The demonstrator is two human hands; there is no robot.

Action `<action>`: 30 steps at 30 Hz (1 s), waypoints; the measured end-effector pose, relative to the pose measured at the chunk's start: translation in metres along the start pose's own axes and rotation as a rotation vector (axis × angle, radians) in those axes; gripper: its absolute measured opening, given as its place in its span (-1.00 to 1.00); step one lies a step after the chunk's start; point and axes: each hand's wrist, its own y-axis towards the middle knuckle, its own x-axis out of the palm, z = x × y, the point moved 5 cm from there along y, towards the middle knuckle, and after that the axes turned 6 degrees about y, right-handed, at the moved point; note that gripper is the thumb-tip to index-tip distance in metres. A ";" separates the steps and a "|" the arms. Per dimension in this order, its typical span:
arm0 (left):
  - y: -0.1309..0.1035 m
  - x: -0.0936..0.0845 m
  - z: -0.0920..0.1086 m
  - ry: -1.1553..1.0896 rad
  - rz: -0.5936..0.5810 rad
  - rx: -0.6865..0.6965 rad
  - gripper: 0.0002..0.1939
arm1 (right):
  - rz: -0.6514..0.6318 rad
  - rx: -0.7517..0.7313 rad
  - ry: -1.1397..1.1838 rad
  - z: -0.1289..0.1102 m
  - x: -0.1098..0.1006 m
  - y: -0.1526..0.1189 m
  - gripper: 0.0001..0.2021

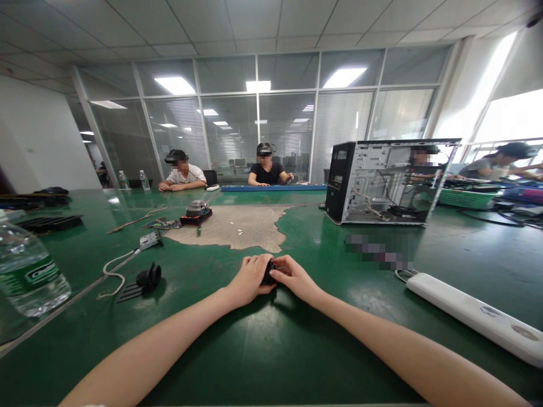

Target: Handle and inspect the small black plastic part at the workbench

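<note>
Over the green tabletop (pixel 271 350), my left hand (pixel 251 276) is closed around a small black part (pixel 268 275), its fingers curled over the top. My right hand (pixel 296 278) meets it from the other side, thumb and fingers closed on the same part's right edge. Most of the part is covered by the fingers, so its kind cannot be made out. Left of my hands lies a black round piece with a slotted bracket (pixel 146 278). Behind that, a small metal box with a cable (pixel 150 240) rests on the table.
An opened computer case (pixel 382 183) stands back right. A white power strip (pixel 475 316) lies at right, a water bottle (pixel 29 271) at left. Beyond a bare tan patch (pixel 250 226) sits a heatsink-like part (pixel 197 211). Several people work around the table.
</note>
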 end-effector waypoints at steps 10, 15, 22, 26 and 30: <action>0.001 0.001 0.000 0.010 -0.004 -0.003 -0.44 | -0.074 -0.025 0.092 -0.011 0.004 -0.006 -0.74; 0.001 0.003 -0.002 -0.003 -0.007 -0.022 -0.44 | 0.011 -0.015 0.033 -0.004 0.001 -0.001 -0.74; 0.001 0.003 -0.002 0.012 -0.003 -0.022 -0.44 | -0.076 -0.044 0.007 -0.004 0.002 -0.005 -0.76; 0.001 0.002 -0.001 0.017 0.000 -0.013 -0.43 | -0.053 -0.055 0.017 -0.008 0.002 -0.005 -0.80; 0.001 0.002 -0.001 0.022 -0.005 -0.015 -0.43 | -0.002 -0.030 -0.017 -0.002 0.000 -0.001 -0.76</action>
